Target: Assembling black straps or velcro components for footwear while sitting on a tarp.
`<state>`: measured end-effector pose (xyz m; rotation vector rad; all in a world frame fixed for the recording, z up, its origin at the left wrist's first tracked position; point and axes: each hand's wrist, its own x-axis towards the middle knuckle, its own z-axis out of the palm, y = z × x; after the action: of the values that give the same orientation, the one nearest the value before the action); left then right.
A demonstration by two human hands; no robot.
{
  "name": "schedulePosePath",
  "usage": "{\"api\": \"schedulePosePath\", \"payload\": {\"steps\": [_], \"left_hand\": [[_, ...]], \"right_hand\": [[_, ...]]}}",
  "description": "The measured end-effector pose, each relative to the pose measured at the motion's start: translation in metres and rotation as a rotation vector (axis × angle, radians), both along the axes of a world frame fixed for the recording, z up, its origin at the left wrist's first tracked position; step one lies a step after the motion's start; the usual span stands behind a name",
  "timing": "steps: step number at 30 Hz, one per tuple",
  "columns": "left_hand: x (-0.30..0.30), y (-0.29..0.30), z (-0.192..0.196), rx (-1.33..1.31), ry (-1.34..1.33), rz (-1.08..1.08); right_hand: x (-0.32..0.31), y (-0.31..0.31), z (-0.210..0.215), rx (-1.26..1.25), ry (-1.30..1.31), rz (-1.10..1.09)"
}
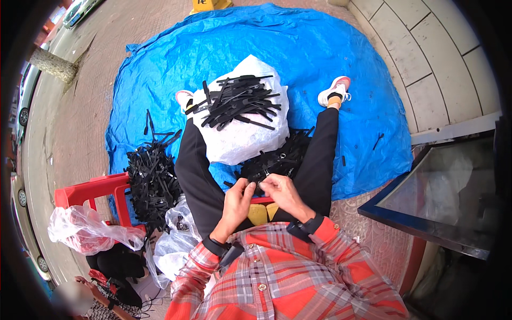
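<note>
My left hand [238, 201] and my right hand [287, 195] meet in front of my lap, both closed in a pinch. What they hold is mostly hidden by the fingers; a small shiny bit [267, 172] shows just beyond my right fingertips. Past the hands, between my legs, lies a heap of black straps [276, 161] with small metal pieces among them. Farther out, a bulging white plastic sack [226, 143] carries a pile of flat black strips [240, 101] on its top.
A blue tarp [176, 50] spreads under everything. Left of my leg rises another heap of black straps [152, 178], beside a red plastic stool [80, 192] and clear plastic bags [90, 234]. A dark-framed glass panel [426, 197] stands at the right. Another person's arm [101, 296] shows lower left.
</note>
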<state>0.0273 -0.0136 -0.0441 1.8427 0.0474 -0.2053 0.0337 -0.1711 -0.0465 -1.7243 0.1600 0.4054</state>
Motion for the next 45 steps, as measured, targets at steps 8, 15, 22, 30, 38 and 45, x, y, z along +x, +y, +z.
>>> {"api": "schedulePosePath", "payload": {"steps": [8,15,22,30,38,45], "left_hand": [[-0.002,0.028,-0.018,-0.852,0.770,0.107],[0.011,0.042,-0.008,-0.900,0.721,0.270],[0.020,0.050,0.000,-0.952,0.629,0.351],[0.010,0.050,0.011,-1.020,0.593,0.216],[-0.008,0.036,0.034,-0.785,0.432,0.034],[-0.015,0.033,0.039,-0.751,0.343,0.040]], "right_hand": [[0.089,-0.050,-0.067,-0.777,-0.657,0.150],[0.185,0.021,-0.105,-1.143,-0.730,0.312],[0.159,-0.002,-0.093,-0.948,-0.660,0.360],[0.054,-0.012,0.005,0.167,0.109,0.128],[0.001,-0.006,0.040,0.329,0.198,0.289],[0.002,-0.009,0.040,0.543,0.262,0.336]]}}
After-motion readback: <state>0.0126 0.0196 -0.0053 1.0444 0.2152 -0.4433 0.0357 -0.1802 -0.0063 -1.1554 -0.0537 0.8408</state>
